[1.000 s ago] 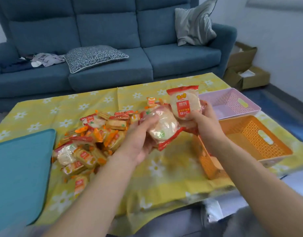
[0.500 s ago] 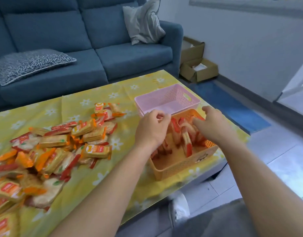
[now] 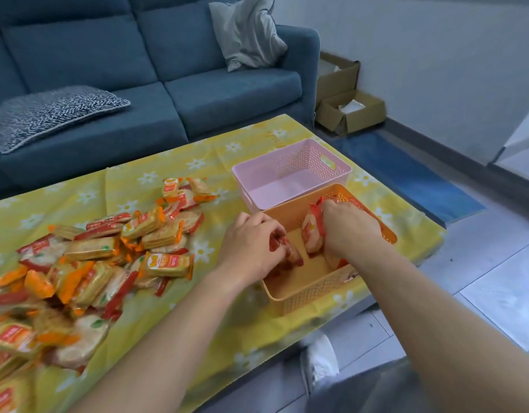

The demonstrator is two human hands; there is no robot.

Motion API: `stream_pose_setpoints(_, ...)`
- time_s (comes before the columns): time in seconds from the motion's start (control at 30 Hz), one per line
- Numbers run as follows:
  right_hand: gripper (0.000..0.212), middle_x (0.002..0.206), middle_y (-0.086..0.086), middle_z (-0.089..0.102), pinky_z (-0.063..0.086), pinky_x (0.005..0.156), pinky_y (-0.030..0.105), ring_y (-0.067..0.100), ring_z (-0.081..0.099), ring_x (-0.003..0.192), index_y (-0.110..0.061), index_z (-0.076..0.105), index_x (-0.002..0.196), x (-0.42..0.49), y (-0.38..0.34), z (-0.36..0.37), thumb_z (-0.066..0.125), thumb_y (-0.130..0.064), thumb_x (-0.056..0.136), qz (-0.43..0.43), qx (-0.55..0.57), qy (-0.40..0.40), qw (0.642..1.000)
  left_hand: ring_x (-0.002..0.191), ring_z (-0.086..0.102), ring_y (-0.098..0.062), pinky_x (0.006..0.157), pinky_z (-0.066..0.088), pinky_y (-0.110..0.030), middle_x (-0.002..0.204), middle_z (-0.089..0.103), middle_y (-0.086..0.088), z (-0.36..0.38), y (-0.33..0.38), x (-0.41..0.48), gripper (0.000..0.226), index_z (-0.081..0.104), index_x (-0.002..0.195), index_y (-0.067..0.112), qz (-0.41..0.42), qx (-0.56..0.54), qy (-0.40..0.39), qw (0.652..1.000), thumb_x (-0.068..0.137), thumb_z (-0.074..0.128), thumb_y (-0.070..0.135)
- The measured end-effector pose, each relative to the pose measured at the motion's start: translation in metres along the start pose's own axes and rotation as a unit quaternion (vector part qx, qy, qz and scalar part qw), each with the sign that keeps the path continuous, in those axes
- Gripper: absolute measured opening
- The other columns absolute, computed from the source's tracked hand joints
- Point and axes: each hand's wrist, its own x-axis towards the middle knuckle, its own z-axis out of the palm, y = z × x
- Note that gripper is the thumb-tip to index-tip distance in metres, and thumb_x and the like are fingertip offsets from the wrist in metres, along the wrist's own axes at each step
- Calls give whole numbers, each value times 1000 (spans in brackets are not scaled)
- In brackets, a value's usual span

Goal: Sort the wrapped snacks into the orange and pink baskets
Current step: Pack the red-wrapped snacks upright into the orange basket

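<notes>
Both of my hands reach into the orange basket (image 3: 299,293) at the table's right end. My left hand (image 3: 251,245) curls around red-wrapped rice crackers (image 3: 290,254) at the basket's left wall. My right hand (image 3: 349,228) grips more red-wrapped crackers (image 3: 312,231) standing on edge near the basket's middle. The pink basket (image 3: 290,171) sits just behind, touching the orange one, with nothing in it. A big heap of orange and red wrapped snacks (image 3: 108,257) spreads over the left half of the yellow flowered tablecloth (image 3: 197,320).
A blue sofa (image 3: 156,70) with a patterned cushion (image 3: 51,111) and a grey pillow (image 3: 248,31) stands behind the table. Cardboard boxes (image 3: 349,111) sit on the floor by the wall. My white shoe (image 3: 317,359) is under the table's near edge.
One second ago both hands held red-wrapped crackers above the table. They carried them right and lowered them into the orange basket. My view has swung to the right.
</notes>
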Motion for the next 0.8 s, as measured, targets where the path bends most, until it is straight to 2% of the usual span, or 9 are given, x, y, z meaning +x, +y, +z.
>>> stream_pose_setpoints(0.07,28,95,3,54,39,55,32,23,52,83,-12,44,103,0,4,-3,64,-15,83,11,11,-4,1000,104,43,-15,94,36,-30,114,58,18,2,-2,0,29,67,108,37,-2,-7,3,1000,83,64,51)
stream_pose_setpoints(0.13,34,96,3,57,41,54,33,23,53,82,-12,46,106,0,3,0,68,-20,81,20,2,-7,1000,104,44,-15,92,35,-31,112,58,19,5,-2,-1,28,67,106,38,-3,-11,13,1000,82,64,52)
stream_pose_setpoints(0.23,35,111,2,61,42,58,33,25,63,99,-16,56,113,1,1,11,68,-16,80,13,-61,14,998,104,44,-15,92,35,-31,109,59,19,8,-2,-2,26,67,102,37,-5,-24,30,999,80,65,51)
stream_pose_setpoints(0.3,42,118,3,57,50,69,36,27,61,109,-15,56,111,4,2,19,69,-5,72,1,-54,4,999,103,44,-14,92,34,-30,108,59,19,9,-2,-2,25,67,101,37,-8,-32,33,999,81,65,51)
stream_pose_setpoints(0.43,40,106,6,59,51,67,35,25,58,93,-12,52,111,7,15,3,71,-3,77,2,44,-23,999,103,44,-15,92,35,-30,108,59,19,8,-4,-2,25,67,102,36,-10,-45,30,998,81,66,51)
stream_pose_setpoints(0.53,56,104,-1,60,56,62,32,16,60,84,-24,50,123,2,31,-32,82,-11,79,32,150,-4,988,104,45,-15,91,36,-31,110,60,18,6,-5,-1,28,67,104,37,-8,-47,20,999,80,68,51)
stream_pose_setpoints(0.6,60,107,-6,61,53,58,28,11,63,85,-33,49,124,-5,35,-46,83,-12,80,24,263,22,964,103,46,-16,90,38,-31,111,62,16,3,-2,1,31,65,109,36,-9,-57,20,998,80,68,48)
stream_pose_setpoints(0.67,59,107,-6,64,56,62,29,13,69,88,-33,53,126,-8,31,-48,83,-9,81,-8,396,30,918,102,49,-15,91,42,-33,109,65,15,-3,4,3,35,64,112,32,-40,-137,52,988,83,62,52)
stream_pose_setpoints(0.8,51,111,4,66,64,70,33,20,74,92,-24,61,124,1,7,-35,76,3,84,-58,533,-35,843,97,67,-5,86,52,-29,104,72,8,-20,16,13,49,62,119,29,-129,-446,59,884,84,59,63)
